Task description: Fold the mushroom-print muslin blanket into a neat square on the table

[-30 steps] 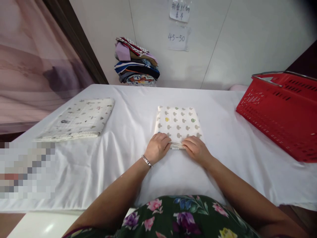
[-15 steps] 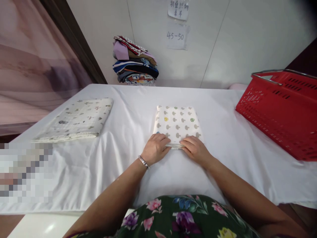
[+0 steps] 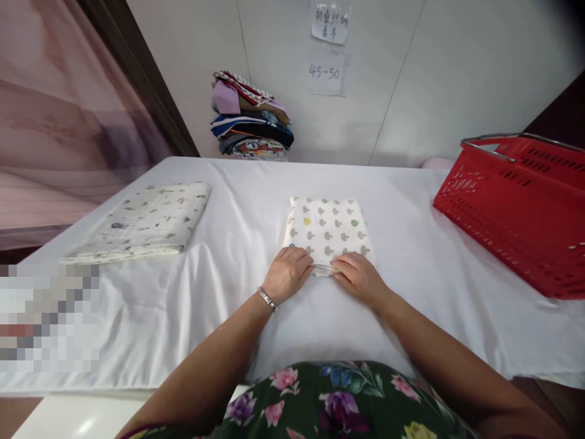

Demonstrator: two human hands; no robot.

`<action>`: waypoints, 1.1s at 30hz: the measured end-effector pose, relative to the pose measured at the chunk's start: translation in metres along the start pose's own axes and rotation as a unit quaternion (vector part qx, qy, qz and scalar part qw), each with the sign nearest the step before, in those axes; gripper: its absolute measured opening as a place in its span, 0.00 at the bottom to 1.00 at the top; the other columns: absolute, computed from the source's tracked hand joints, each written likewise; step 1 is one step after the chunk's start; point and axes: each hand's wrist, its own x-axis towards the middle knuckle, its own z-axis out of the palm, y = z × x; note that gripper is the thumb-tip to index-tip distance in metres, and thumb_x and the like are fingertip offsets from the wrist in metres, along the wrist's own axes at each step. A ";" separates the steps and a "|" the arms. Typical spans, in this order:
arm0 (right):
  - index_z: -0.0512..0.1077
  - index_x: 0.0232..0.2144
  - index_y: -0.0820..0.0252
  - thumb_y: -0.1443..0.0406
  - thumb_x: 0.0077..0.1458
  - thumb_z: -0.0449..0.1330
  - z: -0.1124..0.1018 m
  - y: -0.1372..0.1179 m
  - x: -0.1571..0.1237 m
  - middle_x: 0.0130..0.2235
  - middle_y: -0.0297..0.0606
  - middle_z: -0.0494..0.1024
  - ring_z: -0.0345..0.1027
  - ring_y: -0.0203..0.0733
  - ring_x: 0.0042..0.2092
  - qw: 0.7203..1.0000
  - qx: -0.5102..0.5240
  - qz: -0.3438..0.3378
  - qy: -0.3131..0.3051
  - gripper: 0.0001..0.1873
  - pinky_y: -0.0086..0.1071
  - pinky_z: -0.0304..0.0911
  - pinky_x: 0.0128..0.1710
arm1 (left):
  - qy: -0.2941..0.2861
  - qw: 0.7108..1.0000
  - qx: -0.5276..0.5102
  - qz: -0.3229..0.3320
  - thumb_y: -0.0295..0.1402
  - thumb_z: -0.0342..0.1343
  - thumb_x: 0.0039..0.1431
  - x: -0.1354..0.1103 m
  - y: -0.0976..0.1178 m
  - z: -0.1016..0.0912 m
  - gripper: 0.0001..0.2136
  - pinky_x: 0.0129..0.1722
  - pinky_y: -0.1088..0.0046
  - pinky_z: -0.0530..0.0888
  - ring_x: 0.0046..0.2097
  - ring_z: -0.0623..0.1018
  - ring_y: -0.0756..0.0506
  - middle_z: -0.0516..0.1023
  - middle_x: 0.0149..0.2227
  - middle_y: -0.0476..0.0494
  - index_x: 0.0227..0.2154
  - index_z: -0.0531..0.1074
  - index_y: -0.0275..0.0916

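A folded white cloth printed with grey mushroom-like shapes and a few coloured ones lies flat in the middle of the table. My left hand, with a silver bracelet at the wrist, pinches the left part of its near edge, fingers on top. At the right part of that edge, my right hand pinches the layers in the same way. Between the two hands the stacked layers of the fold show. Both thumbs are partly hidden.
Another folded cloth with small prints lies on the left of the white-covered table. A red plastic basket with metal handles stands at the right. Behind the table is a stack of folded fabrics against the wall.
Both hands stay at the cloth's near edge, with hardly any motion. The whole view has shifted very slightly.
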 end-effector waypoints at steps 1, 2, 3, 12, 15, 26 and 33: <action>0.68 0.41 0.60 0.67 0.59 0.48 0.000 0.000 0.000 0.39 0.42 0.71 0.61 0.43 0.38 1.000 -0.001 0.004 0.000 0.11 0.38 0.58 0.39 | -0.002 1.000 -0.001 0.000 0.33 0.46 0.61 0.000 0.000 0.000 0.09 0.41 0.67 0.66 0.39 0.69 0.46 0.71 0.34 0.44 0.33 0.71 0.38; 0.68 0.41 0.60 0.68 0.59 0.48 0.000 -0.001 0.000 0.39 0.42 0.71 0.61 0.43 0.38 1.000 0.000 0.006 0.003 0.11 0.38 0.58 0.39 | -0.005 1.000 -0.003 -0.001 0.33 0.47 0.60 -0.001 -0.001 -0.001 0.08 0.41 0.66 0.66 0.39 0.69 0.46 0.71 0.34 0.44 0.33 0.71 0.38; 0.68 0.40 0.60 0.69 0.59 0.47 0.001 -0.001 0.000 0.38 0.42 0.71 0.61 0.43 0.38 1.000 0.003 0.008 0.006 0.11 0.37 0.58 0.39 | -0.008 1.000 -0.007 -0.004 0.32 0.48 0.59 -0.001 -0.001 -0.002 0.08 0.41 0.66 0.66 0.39 0.69 0.46 0.71 0.34 0.44 0.33 0.71 0.38; 0.68 0.40 0.60 0.70 0.58 0.47 0.003 0.002 -0.001 0.39 0.42 0.71 0.62 0.42 0.38 0.999 0.027 0.000 0.032 0.12 0.38 0.60 0.38 | -0.015 0.997 0.002 -0.073 0.29 0.54 0.53 -0.014 -0.020 -0.027 0.06 0.41 0.65 0.68 0.43 0.69 0.44 0.72 0.39 0.44 0.35 0.71 0.39; 0.68 0.40 0.60 0.70 0.58 0.48 0.003 0.003 -0.001 0.39 0.42 0.71 0.62 0.42 0.38 0.999 0.026 -0.002 0.033 0.11 0.38 0.60 0.39 | -0.020 0.995 0.000 -0.093 0.28 0.54 0.53 -0.018 -0.021 -0.032 0.06 0.39 0.66 0.69 0.42 0.69 0.44 0.71 0.39 0.44 0.35 0.71 0.39; 0.68 0.42 0.61 0.70 0.58 0.48 0.005 0.000 -0.002 0.39 0.43 0.70 0.61 0.42 0.39 0.999 0.032 -0.007 0.031 0.12 0.37 0.60 0.39 | -0.057 0.978 -0.026 -0.197 0.26 0.50 0.49 -0.018 -0.019 -0.032 0.09 0.32 0.73 0.69 0.37 0.72 0.48 0.73 0.38 0.48 0.33 0.72 0.42; 0.69 0.46 0.55 0.72 0.58 0.47 0.007 -0.004 -0.001 0.35 0.40 0.67 0.58 0.39 0.34 1.000 0.005 -0.006 0.024 0.18 0.34 0.58 0.35 | -0.038 0.920 -0.221 -0.321 0.39 0.53 0.51 -0.016 -0.020 -0.034 0.09 0.33 0.75 0.70 0.32 0.72 0.51 0.71 0.36 0.49 0.31 0.70 0.41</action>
